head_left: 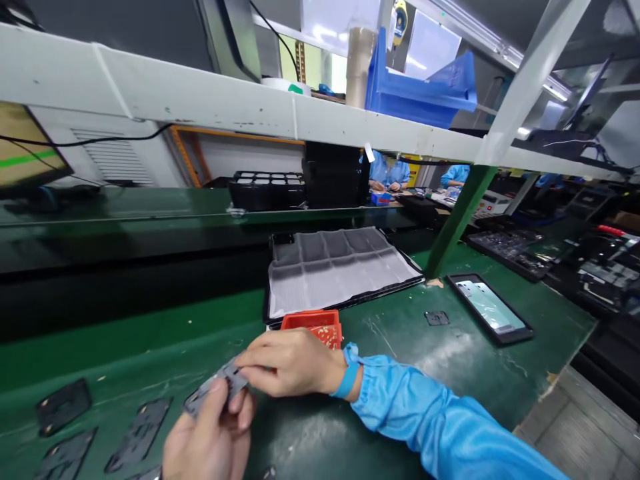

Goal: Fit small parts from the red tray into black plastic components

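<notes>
Between my two hands is a flat grey plastic part (204, 395) with small cutouts, tilted above the green bench. My left hand (213, 430) grips it from below, thumb on top. The fingertips of my right hand (293, 360) are pinched at its upper right end; whether they hold a smaller piece there is hidden. Just behind the right wrist sits a red bin (327, 327) with small pale pieces in it. Similar dark plastic parts (137, 433) lie on the bench to the left of my hands.
A tray (345, 267) under a pale sheet lies behind the red bin. To the right are a green post (460, 220), a small dark part (437, 318) and a black-framed tablet (490, 308). A white shelf beam (240, 100) crosses overhead. Co-workers in blue sleeves (395, 170) sit beyond.
</notes>
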Action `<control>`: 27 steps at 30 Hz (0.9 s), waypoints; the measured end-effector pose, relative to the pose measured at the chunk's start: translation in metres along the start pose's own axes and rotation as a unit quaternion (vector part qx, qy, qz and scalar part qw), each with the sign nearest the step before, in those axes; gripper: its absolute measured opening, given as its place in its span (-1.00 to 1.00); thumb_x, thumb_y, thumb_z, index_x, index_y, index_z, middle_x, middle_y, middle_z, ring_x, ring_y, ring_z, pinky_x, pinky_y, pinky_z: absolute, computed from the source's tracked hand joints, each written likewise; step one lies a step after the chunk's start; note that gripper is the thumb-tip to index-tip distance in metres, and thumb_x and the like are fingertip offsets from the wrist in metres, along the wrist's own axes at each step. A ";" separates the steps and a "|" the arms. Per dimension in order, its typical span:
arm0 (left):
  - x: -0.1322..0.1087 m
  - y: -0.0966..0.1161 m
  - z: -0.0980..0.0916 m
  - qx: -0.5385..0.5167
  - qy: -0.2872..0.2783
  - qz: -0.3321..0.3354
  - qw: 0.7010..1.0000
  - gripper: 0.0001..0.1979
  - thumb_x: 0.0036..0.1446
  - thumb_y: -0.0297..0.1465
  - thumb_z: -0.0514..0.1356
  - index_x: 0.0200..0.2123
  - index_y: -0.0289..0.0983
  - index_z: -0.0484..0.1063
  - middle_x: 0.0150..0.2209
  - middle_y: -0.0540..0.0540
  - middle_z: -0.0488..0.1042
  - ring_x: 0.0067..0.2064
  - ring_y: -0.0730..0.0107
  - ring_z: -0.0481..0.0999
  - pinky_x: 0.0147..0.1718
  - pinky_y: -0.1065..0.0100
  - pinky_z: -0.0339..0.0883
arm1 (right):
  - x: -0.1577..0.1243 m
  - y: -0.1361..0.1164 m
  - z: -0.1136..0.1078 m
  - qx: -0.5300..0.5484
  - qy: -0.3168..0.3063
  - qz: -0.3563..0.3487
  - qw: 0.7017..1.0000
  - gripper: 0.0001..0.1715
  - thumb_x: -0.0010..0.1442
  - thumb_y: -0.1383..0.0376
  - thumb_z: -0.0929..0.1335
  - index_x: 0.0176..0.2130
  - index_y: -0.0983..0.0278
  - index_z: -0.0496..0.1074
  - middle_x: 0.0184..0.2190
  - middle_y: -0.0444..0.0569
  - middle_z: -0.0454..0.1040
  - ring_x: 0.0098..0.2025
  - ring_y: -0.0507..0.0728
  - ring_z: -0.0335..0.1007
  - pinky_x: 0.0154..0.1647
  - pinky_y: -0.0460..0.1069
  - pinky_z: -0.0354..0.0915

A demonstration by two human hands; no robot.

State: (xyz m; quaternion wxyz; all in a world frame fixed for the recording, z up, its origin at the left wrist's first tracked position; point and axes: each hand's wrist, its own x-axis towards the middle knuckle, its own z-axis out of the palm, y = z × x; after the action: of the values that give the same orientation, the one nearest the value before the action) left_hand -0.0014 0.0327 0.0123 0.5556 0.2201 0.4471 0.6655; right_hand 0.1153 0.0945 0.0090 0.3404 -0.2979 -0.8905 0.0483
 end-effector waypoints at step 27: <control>-0.005 -0.005 0.000 -0.039 -0.023 0.030 0.999 -0.42 -0.29 -0.10 0.53 -0.64 -0.30 0.22 -0.68 0.11 0.22 -0.68 0.63 0.18 -0.72 0.57 0.10 | -0.005 -0.005 -0.004 0.096 0.133 -0.049 0.985 -0.70 0.37 0.39 0.24 -0.32 0.33 0.52 -0.36 0.01 0.55 -0.32 0.08 0.46 -0.30 -0.08 0.42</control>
State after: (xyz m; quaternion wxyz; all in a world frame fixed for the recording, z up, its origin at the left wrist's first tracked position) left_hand 0.0031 0.0283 0.0090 0.5540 0.2268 0.4009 0.6935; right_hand 0.1186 0.0871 0.0110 0.4844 -0.2235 -0.8423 0.0770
